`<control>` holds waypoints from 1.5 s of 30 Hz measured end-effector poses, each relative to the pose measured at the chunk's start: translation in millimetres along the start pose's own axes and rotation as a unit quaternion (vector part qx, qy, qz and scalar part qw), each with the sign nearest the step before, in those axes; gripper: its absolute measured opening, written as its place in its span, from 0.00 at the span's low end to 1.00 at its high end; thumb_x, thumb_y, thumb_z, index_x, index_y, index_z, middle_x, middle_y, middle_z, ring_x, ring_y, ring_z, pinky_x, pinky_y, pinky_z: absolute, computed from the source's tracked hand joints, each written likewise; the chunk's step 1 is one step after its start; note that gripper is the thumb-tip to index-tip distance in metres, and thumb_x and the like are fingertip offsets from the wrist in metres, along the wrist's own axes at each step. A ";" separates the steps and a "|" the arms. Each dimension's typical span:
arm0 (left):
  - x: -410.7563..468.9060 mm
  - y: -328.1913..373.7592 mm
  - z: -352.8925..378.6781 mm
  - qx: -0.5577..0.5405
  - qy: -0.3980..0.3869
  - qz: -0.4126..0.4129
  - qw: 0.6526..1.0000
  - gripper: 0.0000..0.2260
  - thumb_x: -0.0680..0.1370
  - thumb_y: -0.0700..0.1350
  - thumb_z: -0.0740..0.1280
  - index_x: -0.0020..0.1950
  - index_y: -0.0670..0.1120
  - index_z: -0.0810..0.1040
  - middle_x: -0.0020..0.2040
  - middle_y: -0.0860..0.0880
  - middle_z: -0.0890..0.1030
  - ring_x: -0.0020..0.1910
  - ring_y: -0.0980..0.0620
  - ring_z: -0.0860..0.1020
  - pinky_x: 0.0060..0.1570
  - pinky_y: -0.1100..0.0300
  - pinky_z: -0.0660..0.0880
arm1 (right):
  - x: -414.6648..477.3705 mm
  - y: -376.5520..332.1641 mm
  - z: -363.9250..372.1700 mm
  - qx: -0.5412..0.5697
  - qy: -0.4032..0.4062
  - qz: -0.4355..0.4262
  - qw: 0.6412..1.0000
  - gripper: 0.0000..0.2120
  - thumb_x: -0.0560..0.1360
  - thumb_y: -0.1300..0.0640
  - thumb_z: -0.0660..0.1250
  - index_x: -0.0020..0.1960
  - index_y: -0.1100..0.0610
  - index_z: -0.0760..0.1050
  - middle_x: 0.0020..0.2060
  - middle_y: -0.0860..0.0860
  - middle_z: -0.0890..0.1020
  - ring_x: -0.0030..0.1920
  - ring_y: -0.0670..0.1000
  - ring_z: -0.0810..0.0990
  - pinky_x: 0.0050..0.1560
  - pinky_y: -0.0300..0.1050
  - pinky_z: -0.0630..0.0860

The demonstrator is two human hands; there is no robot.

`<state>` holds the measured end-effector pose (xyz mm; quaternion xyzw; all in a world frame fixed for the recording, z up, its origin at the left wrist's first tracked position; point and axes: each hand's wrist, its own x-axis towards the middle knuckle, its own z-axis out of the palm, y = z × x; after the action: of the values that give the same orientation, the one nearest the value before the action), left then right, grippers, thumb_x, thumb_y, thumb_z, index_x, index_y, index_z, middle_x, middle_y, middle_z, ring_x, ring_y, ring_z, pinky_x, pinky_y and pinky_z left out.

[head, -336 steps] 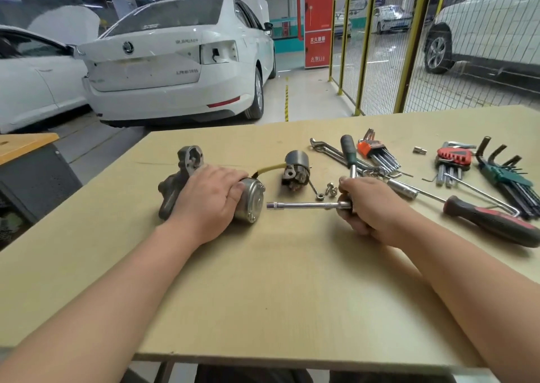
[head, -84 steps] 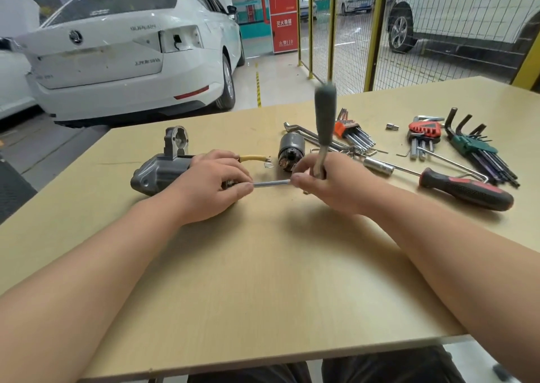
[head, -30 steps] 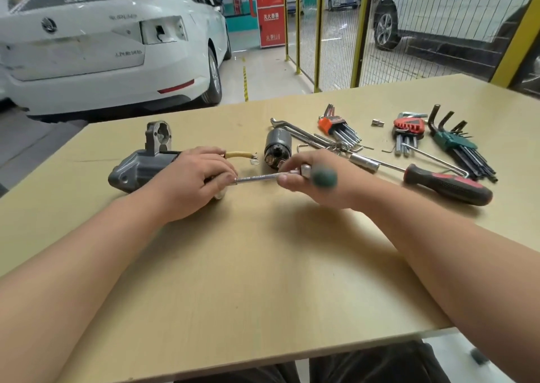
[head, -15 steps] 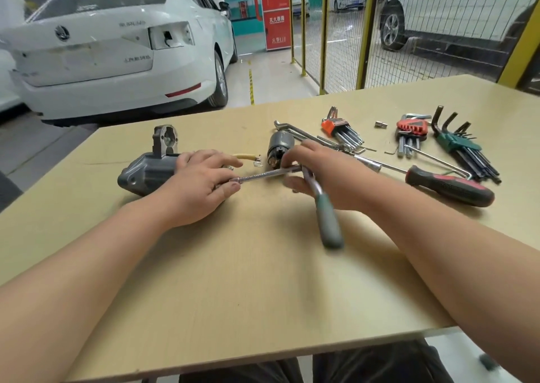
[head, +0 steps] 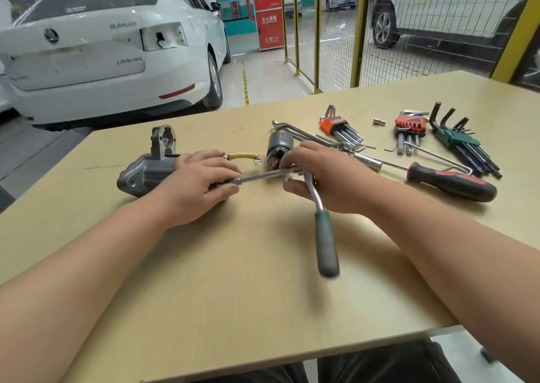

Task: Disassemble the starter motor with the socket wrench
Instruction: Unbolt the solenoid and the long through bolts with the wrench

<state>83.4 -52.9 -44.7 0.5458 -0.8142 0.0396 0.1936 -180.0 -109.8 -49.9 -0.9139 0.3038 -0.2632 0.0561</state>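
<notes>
My left fingers [head: 204,155] are wrapped over the round body of the starter motor [head: 146,175], thumb low near its rear end. The left hand [head: 198,187] is grasping the housing and pinning it on its side against the counter [head: 233,289]. I read that as a brace, since a round casing would roll under any turning force.

My right fingers [head: 298,152] are curled round the head of the socket wrench [head: 263,176], just where the long extension bar meets the ratchet. The right hand [head: 330,178] grips there rather than on the green handle [head: 325,245], which points toward me, untouched and blurred. Holding at the head suits spinning a loosened bolt, I judge, not breaking a tight one.

The bar runs nearly level from my right hand to the motor's rear, its socket tip right at my left thumb and forefinger. My hand hides the end face, so I can't tell whether it sits on a bolt. The grey nose and mounting ear stick out left, clear of both hands.

The solenoid [head: 279,146] stands on the counter just behind my right fingers. A yellow lead [head: 241,156] reaches toward it from under my left ones.
</notes>
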 end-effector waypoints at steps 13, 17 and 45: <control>0.5 0.0 3.5 0.012 0.042 0.007 0.999 0.11 0.74 0.49 0.70 0.55 0.50 0.81 0.55 0.60 0.76 0.67 0.53 0.66 0.68 0.41 0.55 | 3.0 3.7 2.3 0.023 -0.006 0.024 0.999 0.12 0.74 0.47 0.69 0.53 0.52 0.78 0.43 0.45 0.80 0.43 0.49 0.79 0.41 0.44 0.74; 0.5 5.3 3.9 -0.006 0.094 0.020 0.995 0.06 0.72 0.45 0.72 0.48 0.48 0.83 0.49 0.57 0.80 0.63 0.51 0.72 0.63 0.40 0.63 | 3.8 -0.2 6.0 0.203 -0.094 0.169 0.960 0.16 0.75 0.41 0.65 0.49 0.53 0.80 0.31 0.48 0.78 0.30 0.49 0.75 0.29 0.40 0.71; 7.6 0.4 5.6 -0.022 0.090 -0.007 0.996 0.06 0.71 0.49 0.72 0.47 0.52 0.81 0.47 0.58 0.79 0.61 0.54 0.72 0.63 0.42 0.64 | 13.6 6.6 11.2 0.167 -0.042 0.163 0.971 0.10 0.75 0.46 0.66 0.44 0.53 0.79 0.34 0.47 0.81 0.34 0.43 0.78 0.36 0.37 0.73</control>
<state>79.0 -60.9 -47.1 0.5413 -0.7904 0.0694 0.2783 -168.5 -123.7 -55.1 -0.8398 0.3978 -0.2594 0.2630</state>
